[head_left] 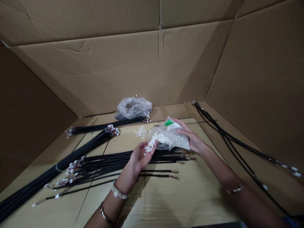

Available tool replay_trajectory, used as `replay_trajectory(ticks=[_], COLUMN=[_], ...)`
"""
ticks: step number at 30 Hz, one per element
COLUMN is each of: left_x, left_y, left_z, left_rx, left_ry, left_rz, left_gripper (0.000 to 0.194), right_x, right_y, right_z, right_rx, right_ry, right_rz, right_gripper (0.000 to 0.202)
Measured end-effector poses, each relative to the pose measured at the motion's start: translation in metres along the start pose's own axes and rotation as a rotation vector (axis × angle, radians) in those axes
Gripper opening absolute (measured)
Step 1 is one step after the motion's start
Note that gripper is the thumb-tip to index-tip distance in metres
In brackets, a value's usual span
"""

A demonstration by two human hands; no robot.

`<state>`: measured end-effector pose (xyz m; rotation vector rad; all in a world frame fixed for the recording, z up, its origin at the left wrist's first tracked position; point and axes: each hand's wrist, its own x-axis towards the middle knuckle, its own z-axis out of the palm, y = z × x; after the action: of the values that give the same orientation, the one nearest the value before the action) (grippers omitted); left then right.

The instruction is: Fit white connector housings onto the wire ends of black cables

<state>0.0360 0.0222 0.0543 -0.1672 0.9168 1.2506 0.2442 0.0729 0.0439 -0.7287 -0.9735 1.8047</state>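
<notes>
1. White connectors [149,147] are being cupped in the left hand [140,157], palm up, fingers loosely curled.
2. The plastic bag [177,138] is being held above black cables [111,160], long axis crosswise, connector-filled end pointing left.
3. Its right side is being gripped by the right hand [193,138].

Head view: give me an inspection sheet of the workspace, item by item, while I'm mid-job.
Surface: tan tabletop with thin dark lines.
Job's things: clear bag of small white pieces, green patch on it; pile of white pieces on the tabletop.
Clutter: crumpled clear plastic at the back.
Hands: right hand grips the bag; left hand, palm up, holds white pieces.
Cables: loose row in the middle, banded bundle at left, back bundle, several right-side cables.
Surroundings: cardboard walls; other people: nothing seen.
</notes>
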Motion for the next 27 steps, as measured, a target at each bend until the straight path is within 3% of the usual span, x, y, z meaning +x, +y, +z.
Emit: replay_trajectory(ticks=[18, 27], left_x=[-0.0017, -0.0035], left_y=[-0.0012, 0.0001], left_z=[-0.0020, 0.0018], left_rx=[-0.011, -0.016], left_ry=[0.033, 0.016], left_rz=[0.006, -0.013], left_gripper=[0.041, 0.049], right_x=[-0.0013, -0.0018], right_y=[-0.0079, -0.0034], right_z=[-0.0032, -0.0011], right_rx=[-0.039, -0.054], right_ry=[0.006, -0.033], right_rz=[-0.035, -0.022], right_gripper=[0.054, 0.055])
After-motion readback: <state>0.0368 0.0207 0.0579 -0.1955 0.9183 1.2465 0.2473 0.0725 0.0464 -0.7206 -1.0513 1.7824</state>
